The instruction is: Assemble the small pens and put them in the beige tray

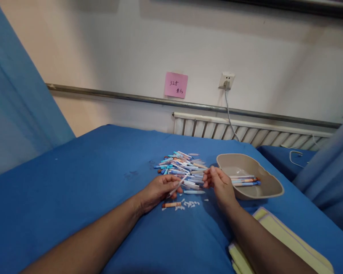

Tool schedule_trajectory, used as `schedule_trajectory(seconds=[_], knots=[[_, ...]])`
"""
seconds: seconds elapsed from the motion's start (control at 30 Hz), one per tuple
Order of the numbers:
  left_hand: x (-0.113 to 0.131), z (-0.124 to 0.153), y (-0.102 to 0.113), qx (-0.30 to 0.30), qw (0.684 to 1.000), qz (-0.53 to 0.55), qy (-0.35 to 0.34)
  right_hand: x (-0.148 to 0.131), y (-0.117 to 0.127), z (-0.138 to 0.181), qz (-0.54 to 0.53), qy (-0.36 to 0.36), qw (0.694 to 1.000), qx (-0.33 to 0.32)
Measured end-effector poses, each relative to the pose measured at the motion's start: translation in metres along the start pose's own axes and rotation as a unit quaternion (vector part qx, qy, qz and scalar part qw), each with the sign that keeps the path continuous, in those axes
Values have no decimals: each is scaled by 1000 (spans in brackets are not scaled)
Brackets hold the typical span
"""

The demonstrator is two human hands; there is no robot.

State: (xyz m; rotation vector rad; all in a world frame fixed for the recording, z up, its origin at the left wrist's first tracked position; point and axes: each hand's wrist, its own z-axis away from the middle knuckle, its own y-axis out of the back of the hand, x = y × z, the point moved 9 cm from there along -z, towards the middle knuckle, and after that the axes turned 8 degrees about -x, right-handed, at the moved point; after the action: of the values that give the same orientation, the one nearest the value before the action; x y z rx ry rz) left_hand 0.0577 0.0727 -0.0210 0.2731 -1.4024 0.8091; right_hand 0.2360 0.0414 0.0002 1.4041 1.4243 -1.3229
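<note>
My left hand (161,188) is closed around a slim white pen (179,184), which slants up to the right. Across from it, my right hand (220,185) has its thumb and fingertips pinched together; whatever is between them is too small to make out. Behind both hands lies a heap of pens and pen parts (177,161) in white, blue, teal and orange. In front of the heap are a light-blue pen barrel (194,192), a short orange-brown barrel (171,204) and several small white cone-shaped tips (191,204).
A beige basin (265,182) at the right holds several pens (246,181). Near my right forearm lies a folded yellow cloth (286,236). Blue sheeting (88,171) covers the surface, with a radiator (208,129) and a plugged-in cable (228,110) at the wall behind.
</note>
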Motion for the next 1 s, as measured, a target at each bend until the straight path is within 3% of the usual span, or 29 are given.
schedule_trajectory(seconds=[0.13, 0.33, 0.57, 0.73, 1.0], knots=[[9, -3, 12, 22, 998, 28, -46, 0, 18, -3, -9, 22, 998, 55], [9, -4, 21, 62, 995, 55, -56, 18, 2, -7, 159, -26, 987, -21], [7, -5, 19, 57, 997, 22, -48, 44, 14, -10, 274, -94, 957, -24], [3, -6, 20, 64, 997, -20, -40, 35, 25, -10, 403, -93, 910, 6], [2, -5, 20, 65, 996, -49, -30, 33, 12, -3, 498, -144, 852, -67]])
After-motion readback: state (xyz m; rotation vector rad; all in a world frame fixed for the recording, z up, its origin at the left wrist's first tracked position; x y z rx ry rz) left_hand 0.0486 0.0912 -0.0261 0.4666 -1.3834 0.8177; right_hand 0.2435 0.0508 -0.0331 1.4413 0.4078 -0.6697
